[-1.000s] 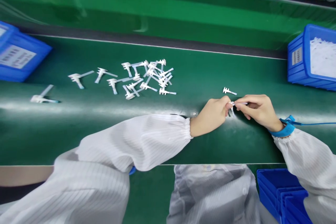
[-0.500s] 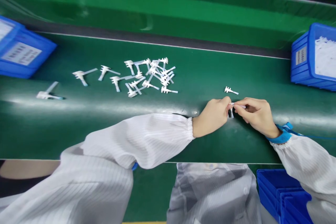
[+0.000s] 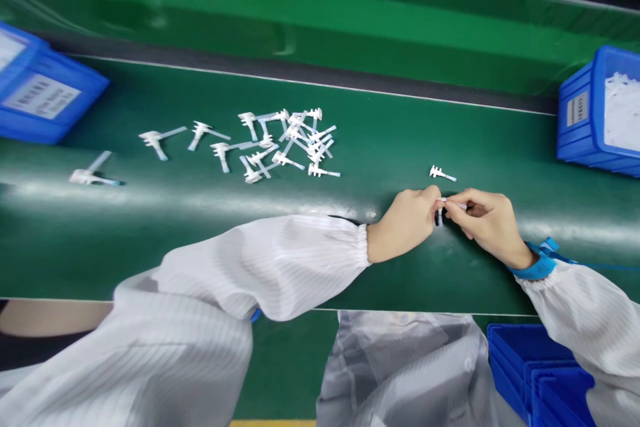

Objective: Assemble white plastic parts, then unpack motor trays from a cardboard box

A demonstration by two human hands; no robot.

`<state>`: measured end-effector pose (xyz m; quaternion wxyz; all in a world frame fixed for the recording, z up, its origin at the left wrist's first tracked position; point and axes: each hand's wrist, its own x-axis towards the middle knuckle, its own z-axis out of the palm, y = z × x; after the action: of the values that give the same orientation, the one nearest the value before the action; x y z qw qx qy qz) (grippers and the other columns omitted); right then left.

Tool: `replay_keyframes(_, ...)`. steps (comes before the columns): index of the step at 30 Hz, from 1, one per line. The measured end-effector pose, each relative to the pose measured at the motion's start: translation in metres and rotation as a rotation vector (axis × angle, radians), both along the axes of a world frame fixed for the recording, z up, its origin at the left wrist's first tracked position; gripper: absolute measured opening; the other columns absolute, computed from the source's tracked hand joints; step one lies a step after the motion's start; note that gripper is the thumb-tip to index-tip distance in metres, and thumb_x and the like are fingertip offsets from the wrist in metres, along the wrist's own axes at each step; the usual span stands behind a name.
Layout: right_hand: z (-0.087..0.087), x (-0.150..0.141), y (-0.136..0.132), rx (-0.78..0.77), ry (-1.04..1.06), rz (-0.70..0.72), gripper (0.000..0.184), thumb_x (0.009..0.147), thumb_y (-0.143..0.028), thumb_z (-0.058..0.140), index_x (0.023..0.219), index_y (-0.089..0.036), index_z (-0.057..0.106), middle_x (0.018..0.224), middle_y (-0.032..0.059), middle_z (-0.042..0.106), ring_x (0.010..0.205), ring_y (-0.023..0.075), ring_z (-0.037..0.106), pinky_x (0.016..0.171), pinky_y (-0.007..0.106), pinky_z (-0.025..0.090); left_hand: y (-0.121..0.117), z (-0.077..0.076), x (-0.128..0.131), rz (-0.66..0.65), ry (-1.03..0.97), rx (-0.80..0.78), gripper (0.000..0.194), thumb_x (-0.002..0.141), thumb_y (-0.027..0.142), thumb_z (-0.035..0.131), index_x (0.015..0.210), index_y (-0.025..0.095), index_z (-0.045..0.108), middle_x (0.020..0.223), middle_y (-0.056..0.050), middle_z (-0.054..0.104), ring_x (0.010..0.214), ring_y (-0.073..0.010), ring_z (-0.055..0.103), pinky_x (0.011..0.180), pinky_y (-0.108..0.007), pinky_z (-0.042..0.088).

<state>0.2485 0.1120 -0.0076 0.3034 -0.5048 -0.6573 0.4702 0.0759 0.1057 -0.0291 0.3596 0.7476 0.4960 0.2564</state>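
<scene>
The left hand (image 3: 404,223) holds a small white plastic part (image 3: 440,217) in a closed pinch; the right hand (image 3: 484,223), facing it, pinches a pale strip (image 3: 459,205) at that part. Just beyond the grip lies a single loose piece (image 3: 437,173); well left, a scattered pile (image 3: 295,131); well right, a blue bin (image 3: 575,141).

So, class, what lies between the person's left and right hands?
The head view shows a small white part held between the left hand and right hand.
</scene>
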Motion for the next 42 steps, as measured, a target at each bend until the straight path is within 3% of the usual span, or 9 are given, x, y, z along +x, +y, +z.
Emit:
replay_keyframes(6, -0.002, -0.001, -0.005, 0.181, -0.092, -0.028, 0.02, 0.086, -0.031, 0.066, 0.075, -0.015, 0.073, 0.053, -0.0021, 0.056, 0.045, 0.0076, 0.048, 0.042, 0.02, 0.034, 0.001, 0.003, 0.0, 0.006, 0.016, -0.022, 0.029, 0.094, 0.013, 0.041, 0.067, 0.022, 0.033, 0.056, 0.004, 0.052, 0.05, -0.0108, 0.049, 0.055, -0.023, 0.036)
replay_keyframes(9, -0.003, -0.002, -0.005, 0.192, -0.08, -0.045, 0.018, 0.085, -0.03, 0.067, 0.077, -0.015, 0.073, 0.056, -0.0012, 0.059, 0.048, 0.0083, 0.051, 0.042, 0.02, 0.035, 0.001, 0.004, -0.001, 0.004, -0.053, -0.075, 0.03, 0.097, 0.016, 0.039, 0.068, 0.022, 0.037, 0.051, 0.006, 0.048, 0.046, -0.0097, 0.047, 0.054, -0.021, 0.037)
replay_keyframes(14, 0.0, -0.003, 0.0, 0.04, 0.036, -0.046, 0.023, 0.084, -0.037, 0.069, 0.077, -0.015, 0.071, 0.056, -0.0017, 0.059, 0.041, 0.0061, 0.043, 0.038, 0.019, 0.032, 0.003, 0.004, -0.004, 0.001, -0.203, -0.153, 0.031, 0.101, 0.021, 0.037, 0.07, 0.02, 0.042, 0.05, 0.007, 0.048, 0.043, -0.0079, 0.047, 0.052, -0.019, 0.037)
replay_keyframes(22, -0.005, 0.002, 0.005, -0.18, 0.251, -0.037, 0.036, 0.08, -0.05, 0.076, 0.076, -0.016, 0.064, 0.056, -0.0021, 0.06, 0.04, 0.0057, 0.045, 0.035, 0.017, 0.033, 0.002, 0.007, -0.006, -0.037, -0.368, -0.248, 0.039, 0.104, 0.038, 0.034, 0.072, 0.018, 0.046, 0.053, 0.007, 0.049, 0.044, -0.0057, 0.047, 0.051, -0.018, 0.039)
replay_keyframes(25, -0.007, 0.002, 0.006, -0.232, 0.347, -0.108, 0.038, 0.077, -0.051, 0.08, 0.075, -0.017, 0.063, 0.051, -0.0042, 0.055, 0.037, 0.0052, 0.042, 0.033, 0.016, 0.029, 0.001, 0.007, -0.005, -0.02, -0.434, -0.279, 0.036, 0.104, 0.043, 0.034, 0.086, 0.017, 0.053, 0.066, 0.004, 0.057, 0.046, -0.0056, 0.049, 0.046, -0.017, 0.04)
replay_keyframes(29, -0.004, 0.001, 0.007, -0.261, 0.446, -0.191, 0.04, 0.072, -0.051, 0.084, 0.071, -0.018, 0.062, 0.046, -0.006, 0.05, 0.036, 0.0052, 0.039, 0.034, 0.016, 0.027, 0.0, 0.005, -0.003, -0.013, -0.48, -0.219, 0.029, 0.101, 0.039, 0.041, 0.119, 0.018, 0.05, 0.103, -0.005, 0.063, 0.061, -0.0072, 0.059, 0.045, -0.017, 0.044)
replay_keyframes(32, -0.003, 0.004, 0.007, -0.283, 0.421, -0.144, 0.039, 0.076, -0.051, 0.082, 0.071, -0.018, 0.062, 0.046, -0.0052, 0.051, 0.036, 0.0054, 0.039, 0.034, 0.017, 0.027, -0.001, 0.005, -0.004, -0.016, -0.436, -0.151, 0.02, 0.102, 0.035, 0.042, 0.107, 0.019, 0.052, 0.093, -0.002, 0.062, 0.063, -0.0074, 0.059, 0.052, -0.018, 0.047)
replay_keyframes(36, -0.004, 0.015, 0.009, -0.248, 0.331, -0.017, 0.036, 0.086, -0.049, 0.074, 0.072, -0.017, 0.064, 0.056, -0.0021, 0.058, 0.041, 0.0054, 0.044, 0.036, 0.017, 0.03, -0.002, 0.009, -0.005, -0.027, -0.414, -0.161, 0.026, 0.103, 0.036, 0.041, 0.085, 0.019, 0.05, 0.076, 0.003, 0.059, 0.057, -0.0062, 0.056, 0.056, -0.019, 0.047)
replay_keyframes(42, 0.004, 0.026, 0.016, -0.11, 0.178, 0.111, 0.022, 0.086, -0.041, 0.075, 0.088, -0.019, 0.073, 0.07, 0.0006, 0.064, 0.045, 0.0059, 0.048, 0.04, 0.019, 0.037, -0.001, 0.009, -0.006, -0.03, -0.439, -0.195, 0.021, 0.099, 0.035, 0.048, 0.088, 0.018, 0.054, 0.075, 0.003, 0.061, 0.055, -0.0065, 0.058, 0.057, -0.019, 0.045)
